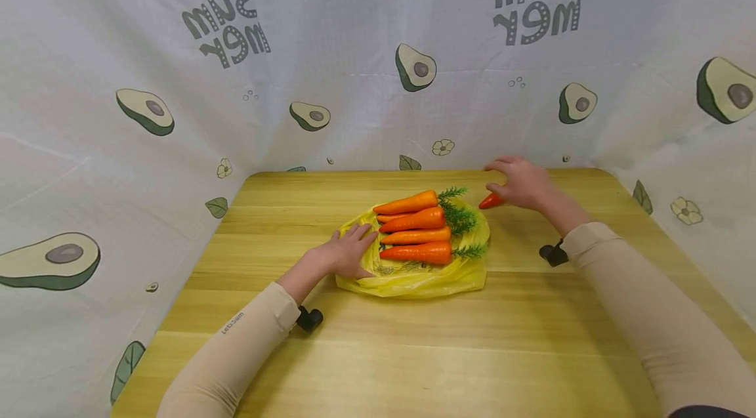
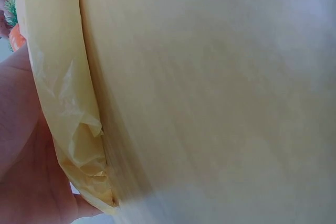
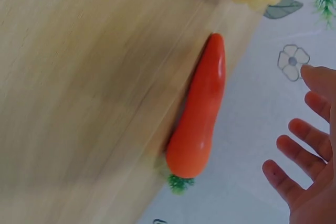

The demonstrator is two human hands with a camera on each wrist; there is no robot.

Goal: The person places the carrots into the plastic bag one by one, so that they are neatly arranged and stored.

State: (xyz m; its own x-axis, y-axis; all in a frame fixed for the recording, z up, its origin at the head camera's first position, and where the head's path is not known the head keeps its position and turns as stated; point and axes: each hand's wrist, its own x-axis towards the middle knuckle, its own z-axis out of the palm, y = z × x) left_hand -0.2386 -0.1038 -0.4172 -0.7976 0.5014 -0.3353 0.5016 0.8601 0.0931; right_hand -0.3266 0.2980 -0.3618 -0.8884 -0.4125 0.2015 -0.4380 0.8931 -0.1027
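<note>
A yellow plastic bag lies spread on the table, with several orange carrots in a row on it, green tops to the right. My left hand rests on the bag's left edge, fingers spread beside the carrot tips; in the left wrist view the bag's folded edge runs along the palm. Over a separate red-orange carrot to the right of the bag hovers my right hand, fingers apart and holding nothing. That hand hides most of this carrot in the head view, leaving its tip visible.
The wooden table reaches back to a white curtain printed with avocados and lettering, which also hangs along both sides. Black wrist straps with cameras sit at both cuffs.
</note>
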